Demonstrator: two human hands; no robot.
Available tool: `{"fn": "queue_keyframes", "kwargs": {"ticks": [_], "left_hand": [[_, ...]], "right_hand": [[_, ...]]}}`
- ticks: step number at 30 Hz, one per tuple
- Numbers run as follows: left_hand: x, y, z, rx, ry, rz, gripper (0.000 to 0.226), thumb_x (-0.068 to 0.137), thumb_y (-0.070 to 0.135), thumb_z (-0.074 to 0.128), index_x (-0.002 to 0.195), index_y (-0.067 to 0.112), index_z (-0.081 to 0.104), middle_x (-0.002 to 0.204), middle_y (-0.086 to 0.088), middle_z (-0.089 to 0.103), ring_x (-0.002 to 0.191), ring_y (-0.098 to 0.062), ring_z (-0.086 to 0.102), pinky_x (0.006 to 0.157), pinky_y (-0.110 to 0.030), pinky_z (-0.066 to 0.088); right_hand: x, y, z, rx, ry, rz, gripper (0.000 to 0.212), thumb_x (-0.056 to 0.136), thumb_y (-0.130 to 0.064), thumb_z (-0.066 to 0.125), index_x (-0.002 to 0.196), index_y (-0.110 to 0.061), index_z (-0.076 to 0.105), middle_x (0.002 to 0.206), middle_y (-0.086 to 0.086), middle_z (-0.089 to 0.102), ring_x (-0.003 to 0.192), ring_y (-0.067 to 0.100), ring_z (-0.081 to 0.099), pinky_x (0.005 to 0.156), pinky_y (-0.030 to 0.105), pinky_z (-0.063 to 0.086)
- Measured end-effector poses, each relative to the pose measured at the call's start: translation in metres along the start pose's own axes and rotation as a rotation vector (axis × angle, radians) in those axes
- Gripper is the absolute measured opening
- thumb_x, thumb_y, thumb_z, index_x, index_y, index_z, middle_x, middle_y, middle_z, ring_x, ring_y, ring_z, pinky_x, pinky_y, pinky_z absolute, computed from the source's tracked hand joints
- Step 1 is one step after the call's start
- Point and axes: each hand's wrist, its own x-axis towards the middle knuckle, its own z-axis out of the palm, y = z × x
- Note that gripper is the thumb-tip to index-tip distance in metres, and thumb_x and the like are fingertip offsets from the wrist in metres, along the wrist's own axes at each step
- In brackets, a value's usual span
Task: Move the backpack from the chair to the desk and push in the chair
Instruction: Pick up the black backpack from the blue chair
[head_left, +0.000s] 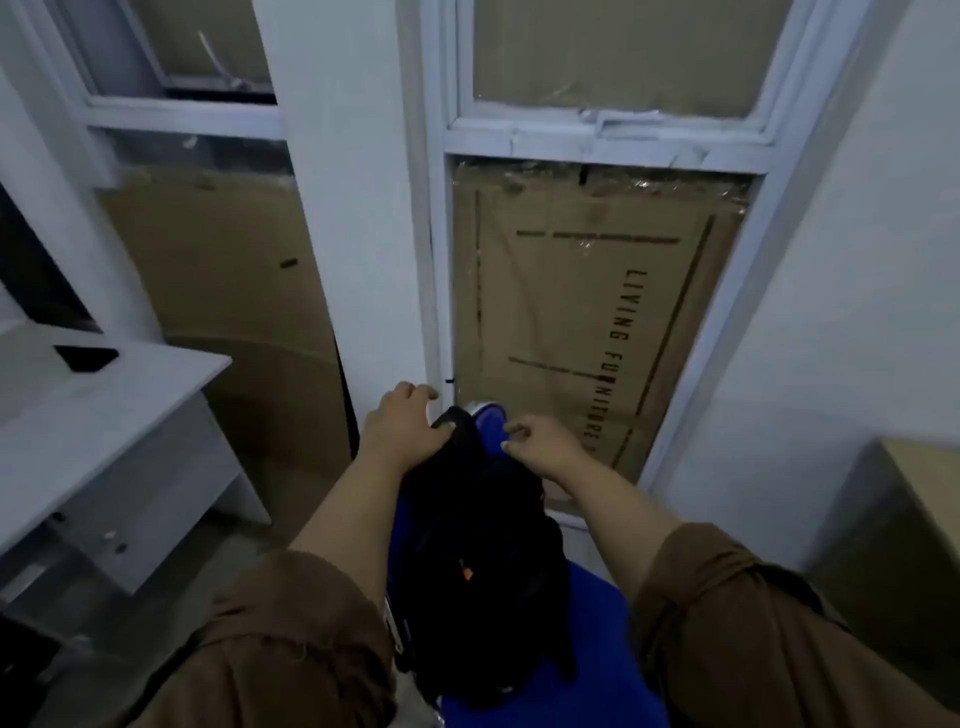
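A black backpack (483, 561) with a small orange tag stands upright on a blue chair (587, 649), leaning against the blue backrest (493, 421). My left hand (402, 423) rests on the top left of the backpack with its thumb at the top handle; whether it grips is unclear. My right hand (537, 441) hovers at the top right of the backpack, fingers curled and pinched with nothing visibly in them. The white desk (104, 415) stands to the left.
A dark phone (85, 357) lies on the desk. Cardboard sheets (587, 322) cover the white-framed window panels ahead. A white pillar (343, 208) stands between the panels. A cardboard box (914, 545) sits at the right wall. Floor shows between desk and chair.
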Motion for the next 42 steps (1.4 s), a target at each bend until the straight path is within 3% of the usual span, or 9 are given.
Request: {"fn": "queue_keyframes", "kwargs": {"ticks": [4,9,15,19,23,33,37,40,42], "left_hand": [[0.006,-0.037,0.037,0.013,-0.136,-0.106,0.061,0.087,0.050,0.054,0.138,0.018,0.044,0.141,-0.008,0.046,0.126,-0.027,0.048,0.099,-0.044,0.044],[0.002,-0.065,0.069,-0.095,-0.222,-0.098,0.049,0.095,0.048,0.042,0.133,0.016,0.043,0.135,-0.009,0.051,0.111,-0.028,0.056,0.089,-0.041,0.048],[0.006,-0.070,0.069,0.177,-0.176,0.006,0.049,0.095,0.053,0.035,0.123,0.014,0.044,0.122,-0.009,0.057,0.103,-0.029,0.057,0.075,-0.039,0.046],[-0.009,-0.076,0.060,0.439,0.033,-0.017,0.060,0.085,0.064,0.030,0.110,0.014,0.052,0.105,-0.011,0.058,0.097,-0.032,0.055,0.074,-0.040,0.044],[-0.034,-0.072,0.060,0.495,0.184,0.047,0.050,0.087,0.056,0.033,0.088,0.014,0.060,0.086,-0.007,0.063,0.083,-0.028,0.056,0.072,-0.039,0.043],[-0.090,-0.040,0.087,0.212,0.101,-0.072,0.043,0.095,0.046,0.045,0.093,0.007,0.064,0.108,-0.015,0.060,0.115,-0.033,0.050,0.084,-0.041,0.044],[-0.103,-0.025,0.105,-0.015,-0.001,-0.187,0.043,0.095,0.048,0.042,0.101,0.008,0.058,0.118,-0.014,0.050,0.108,-0.031,0.048,0.087,-0.043,0.047],[-0.113,0.002,0.108,-0.389,-0.159,-0.123,0.048,0.095,0.057,0.031,0.110,0.018,0.054,0.120,-0.006,0.049,0.100,-0.020,0.053,0.086,-0.039,0.047],[-0.120,0.020,0.107,-0.359,-0.259,0.005,0.056,0.088,0.064,0.040,0.129,0.025,0.046,0.127,0.003,0.048,0.105,-0.014,0.054,0.088,-0.036,0.049]], "right_hand": [[0.022,0.010,0.039,0.063,-0.076,0.137,0.039,0.090,-0.027,0.061,0.125,-0.012,0.059,0.126,0.010,0.061,0.114,0.027,0.059,0.090,0.028,0.043],[0.041,0.017,0.079,0.281,-0.226,0.369,0.023,0.095,-0.028,0.052,0.102,-0.007,0.059,0.085,0.008,0.058,0.077,0.021,0.055,0.078,0.032,0.044],[0.048,0.019,0.114,0.709,-0.252,0.581,0.017,0.098,-0.024,0.047,0.087,-0.015,0.055,0.101,0.008,0.058,0.087,0.023,0.056,0.079,0.036,0.045],[0.041,0.025,0.105,0.960,-0.120,0.677,0.014,0.089,-0.006,0.048,0.079,-0.014,0.054,0.106,0.010,0.057,0.107,0.032,0.058,0.084,0.041,0.050],[0.016,0.035,0.084,1.095,-0.069,0.642,0.014,0.083,-0.002,0.045,0.072,-0.011,0.048,0.111,0.010,0.058,0.101,0.032,0.059,0.077,0.043,0.053],[-0.049,0.041,0.064,1.191,0.055,0.608,0.021,0.086,-0.002,0.044,0.067,-0.011,0.043,0.149,0.016,0.036,0.132,0.043,0.039,0.092,0.055,0.052],[-0.067,0.038,0.062,1.224,0.072,0.593,0.021,0.086,0.000,0.044,0.068,-0.010,0.045,0.154,0.017,0.030,0.136,0.044,0.035,0.091,0.054,0.053],[-0.072,0.036,0.061,1.206,0.053,0.581,0.021,0.087,-0.001,0.046,0.068,-0.009,0.046,0.148,0.017,0.036,0.129,0.044,0.044,0.083,0.050,0.056],[-0.073,0.035,0.058,1.151,0.023,0.575,0.015,0.085,-0.003,0.049,0.071,-0.009,0.048,0.132,0.018,0.048,0.101,0.039,0.057,0.074,0.044,0.057]]}}
